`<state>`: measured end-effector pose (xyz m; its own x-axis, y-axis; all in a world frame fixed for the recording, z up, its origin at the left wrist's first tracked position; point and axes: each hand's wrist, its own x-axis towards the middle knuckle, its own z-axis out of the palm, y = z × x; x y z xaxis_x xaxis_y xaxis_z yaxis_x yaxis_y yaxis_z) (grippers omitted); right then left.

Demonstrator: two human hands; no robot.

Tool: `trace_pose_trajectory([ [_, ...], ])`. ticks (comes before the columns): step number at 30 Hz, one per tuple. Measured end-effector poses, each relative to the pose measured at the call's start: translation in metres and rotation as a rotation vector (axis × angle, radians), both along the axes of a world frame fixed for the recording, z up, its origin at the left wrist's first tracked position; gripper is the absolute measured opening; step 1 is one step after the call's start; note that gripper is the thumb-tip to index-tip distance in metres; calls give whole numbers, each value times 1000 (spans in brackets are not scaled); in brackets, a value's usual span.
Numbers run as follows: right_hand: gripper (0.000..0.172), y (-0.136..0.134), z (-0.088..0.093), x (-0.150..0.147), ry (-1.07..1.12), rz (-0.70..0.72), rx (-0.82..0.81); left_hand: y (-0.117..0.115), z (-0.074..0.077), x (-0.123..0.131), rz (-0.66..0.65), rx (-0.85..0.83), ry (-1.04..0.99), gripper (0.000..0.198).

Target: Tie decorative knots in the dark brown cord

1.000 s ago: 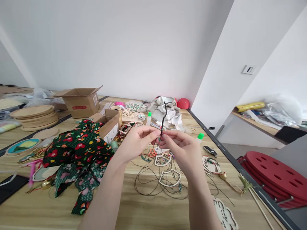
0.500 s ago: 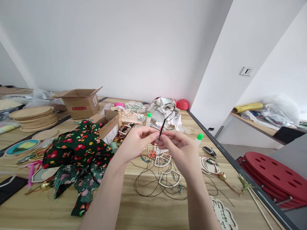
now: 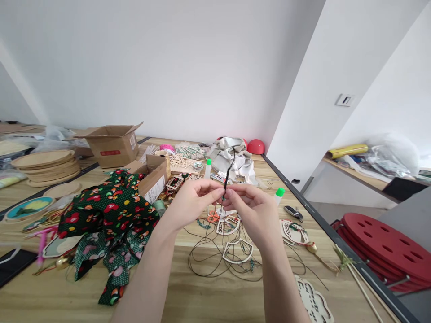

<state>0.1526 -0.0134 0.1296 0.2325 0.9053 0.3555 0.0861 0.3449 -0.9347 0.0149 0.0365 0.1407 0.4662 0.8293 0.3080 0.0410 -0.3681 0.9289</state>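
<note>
My left hand (image 3: 205, 195) and my right hand (image 3: 247, 202) meet above the middle of the table, thumbs and fingers pinched on a black cord (image 3: 226, 179). The cord's thicker, knotted-looking stretch rises from between my fingertips and bends over at its top. Thin dark strands (image 3: 202, 274) hang below my hands and lie in loose loops on the wood. Among the loops are a fan-shaped wooden cutout (image 3: 228, 225) and a pale wooden frame piece (image 3: 238, 261). Exactly how the strands cross between my fingertips is hidden.
Green patterned fabric (image 3: 111, 211) is heaped at left, beside an open cardboard box (image 3: 156, 175). Glue bottles with green caps (image 3: 279, 194) stand behind my hands. A car key (image 3: 293, 213) and a wooden cutout (image 3: 313, 298) lie at right. Red stools (image 3: 387, 242) are stacked beyond the table edge.
The black cord's upper part has swung more upright between my fingers. Both hands keep their pinch in nearly the same place.
</note>
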Motion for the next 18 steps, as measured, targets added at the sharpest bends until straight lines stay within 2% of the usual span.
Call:
trace_pose_trajectory([
  [6, 17, 2, -2, 1, 4, 11, -38, 2, -2, 1, -12, 13, 47, 20],
  [15, 16, 6, -4, 2, -109, -17, -38, 3, -4, 0, -42, 18, 127, 19],
  [18, 18, 3, -1, 4, -221, -116, -5, 4, -3, -1, -22, 19, 101, 19],
])
